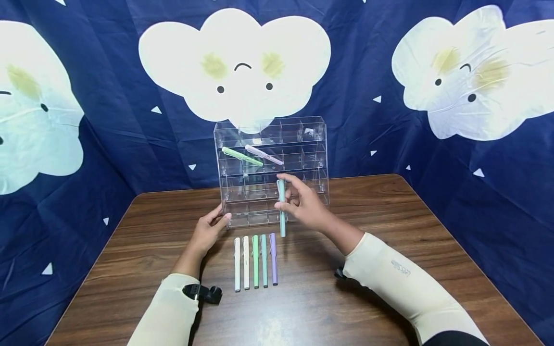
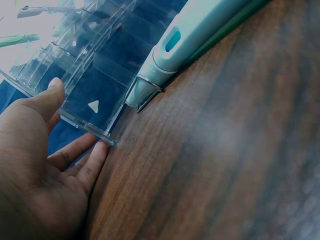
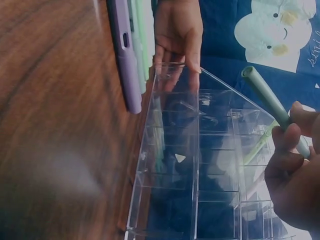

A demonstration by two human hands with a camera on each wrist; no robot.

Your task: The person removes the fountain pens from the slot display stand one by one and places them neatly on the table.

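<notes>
My right hand (image 1: 309, 204) pinches a teal pen (image 1: 283, 227) between thumb and fingers. The pen hangs upright in front of the lower right part of a clear plastic rack (image 1: 326, 161) with several tiers. At the rack's lower left corner, my left hand (image 1: 207, 234) grips the side edge, thumb in front and fingers behind, also seen in the left wrist view. A green pen (image 1: 241, 156) and a lavender pen (image 1: 265, 155) lie slanted in an upper tier.
Before the rack, a row of capped pens lies on the wooden table (image 1: 346, 307): white (image 1: 237, 265), cream (image 1: 246, 263), green (image 1: 256, 262), teal (image 1: 264, 262) and purple (image 1: 274, 260). A dark blue curtain (image 1: 359, 154) with cloud prints stands behind.
</notes>
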